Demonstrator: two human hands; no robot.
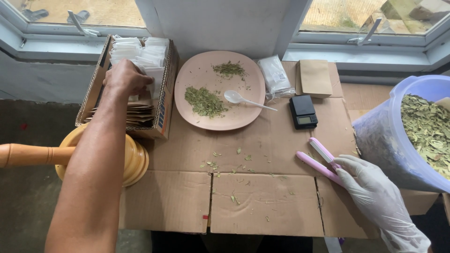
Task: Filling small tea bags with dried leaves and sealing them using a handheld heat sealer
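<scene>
The flattened cardboard sheet (262,197) forms the work surface and carries every item described below.

The translucent purple tub (398,136) of dried green leaves (429,131) stands just right of the right hand (370,187). This hand wears a white glove and is closed around the near end of the pink heat sealer (321,161). The sealer's two arms are parted and point away from the hand, up and to the left.

The open cardboard box (161,119) lies at the far left. The left hand (124,77), bare, reaches into it, with the fingers curled on the white sachets (140,54) stacked upright in the box. Whether the fingers have pinched one sachet cannot be told. Brown paper envelopes (138,112) lie in the box just below this hand.

The pink plate (197,70) sits immediately right of the box, between the two hands. It holds two heaps of crushed leaves (205,101) and a white plastic spoon (243,99).

The yellow wooden mortar (136,161) sits under the left forearm, with its wooden pestle (28,154) projecting left.

The clear packet (274,75) and the brown pouch (315,77) lie beyond the plate, well above the right hand. The small black pocket scale (303,112) lies just above the sealer tips.

Loose leaf fragments (213,165) are scattered on the sheet between plate and sealer.
</scene>
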